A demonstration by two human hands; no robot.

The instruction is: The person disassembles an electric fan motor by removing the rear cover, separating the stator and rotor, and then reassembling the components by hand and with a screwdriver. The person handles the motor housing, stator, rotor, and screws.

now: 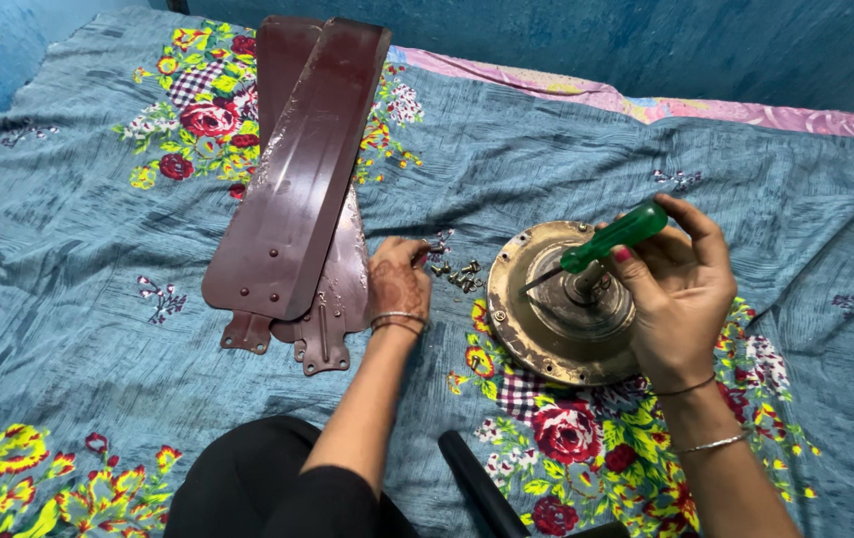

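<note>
A round brass-coloured fan motor housing (531, 334) lies on the blue floral cloth (98, 299). My right hand (681, 289) holds a green-handled screwdriver (611, 237) above it, the metal tip slanting down to the left over the housing. My left hand (397, 281) rests on the cloth with its fingers at a small pile of screws (457, 274), between the housing and the stacked maroon fan blades (297, 189). Whether a screw is pinched in its fingers is hidden.
The fan blades lie overlapped, brackets toward me. A black tube (477, 488) sticks up at the bottom centre beside my dark-clothed knee (267, 488). A pink cloth border (646, 105) and a blue wall lie behind.
</note>
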